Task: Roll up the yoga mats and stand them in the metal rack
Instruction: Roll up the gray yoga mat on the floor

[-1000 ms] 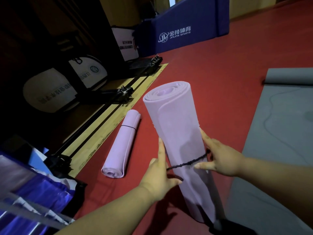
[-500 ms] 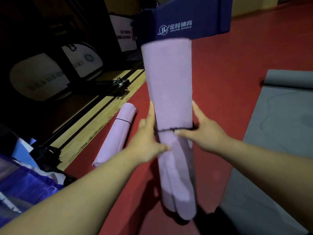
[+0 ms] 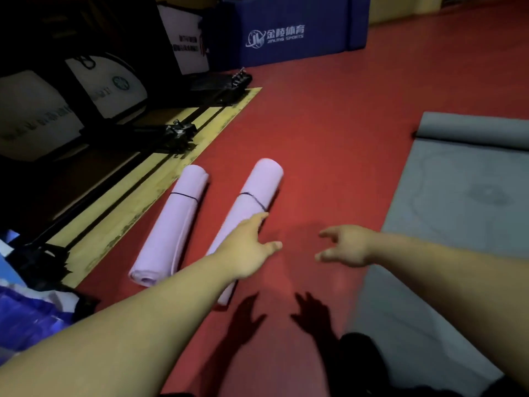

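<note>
Two rolled lilac yoga mats lie side by side on the red floor, each bound with a dark band. The left mat (image 3: 169, 224) lies beside the yellow strip. The right mat (image 3: 254, 193) lies partly under my left hand (image 3: 249, 247), which hovers over it with fingers spread and holds nothing. My right hand (image 3: 346, 245) floats over bare floor to the right, fingers loosely spread and empty. A grey yoga mat (image 3: 446, 213) lies unrolled on the right, its far end curled. No metal rack can be made out.
A yellow floor strip (image 3: 160, 179) with black rails and clamps runs along the left. Behind it stand white signs (image 3: 106, 84) and a blue padded block (image 3: 286, 32). Blue bags (image 3: 25, 313) sit at the lower left. Open red floor lies ahead.
The lilac mat that both hands held upright now lies on the floor beside the other rolled mat. Both hands have let go and drawn apart.
</note>
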The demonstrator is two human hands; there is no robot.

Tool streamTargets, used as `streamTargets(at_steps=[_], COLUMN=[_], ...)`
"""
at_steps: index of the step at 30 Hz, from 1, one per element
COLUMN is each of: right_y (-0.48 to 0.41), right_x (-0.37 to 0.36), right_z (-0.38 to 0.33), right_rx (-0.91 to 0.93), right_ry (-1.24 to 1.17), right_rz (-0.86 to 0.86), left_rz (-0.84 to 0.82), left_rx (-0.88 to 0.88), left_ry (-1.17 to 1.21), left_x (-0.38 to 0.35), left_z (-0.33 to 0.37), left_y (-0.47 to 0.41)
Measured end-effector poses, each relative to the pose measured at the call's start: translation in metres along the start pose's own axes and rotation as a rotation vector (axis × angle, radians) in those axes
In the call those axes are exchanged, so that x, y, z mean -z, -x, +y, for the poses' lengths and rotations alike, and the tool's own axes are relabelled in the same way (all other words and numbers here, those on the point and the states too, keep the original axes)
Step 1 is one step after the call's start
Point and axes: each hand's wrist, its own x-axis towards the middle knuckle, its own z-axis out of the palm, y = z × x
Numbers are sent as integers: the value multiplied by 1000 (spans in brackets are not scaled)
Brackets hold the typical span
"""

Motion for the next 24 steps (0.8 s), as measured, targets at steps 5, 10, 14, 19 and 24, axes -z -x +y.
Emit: streamTargets(at_steps=[5, 10, 14, 19, 24], right_y=[51, 82, 93, 109, 115], right_x=[-54, -113, -126, -126, -77], right_z=[75, 149, 190, 219, 236], right_rx=[-166, -389, -448, -502, -472], right_ry=[124, -6, -60, -83, -187], right_rz=[-289, -386, -384, -349, -83], left_rz=[-276, -448, -469, -422, -157], left_rx=[-82, -41, -29, 0, -89], left_ry=[-156, -158, -62, 91, 202], left_x=[-71, -185, -267, -293, -260], left_z=[25, 44, 44, 40, 87], left_y=[4, 12, 25, 27, -11])
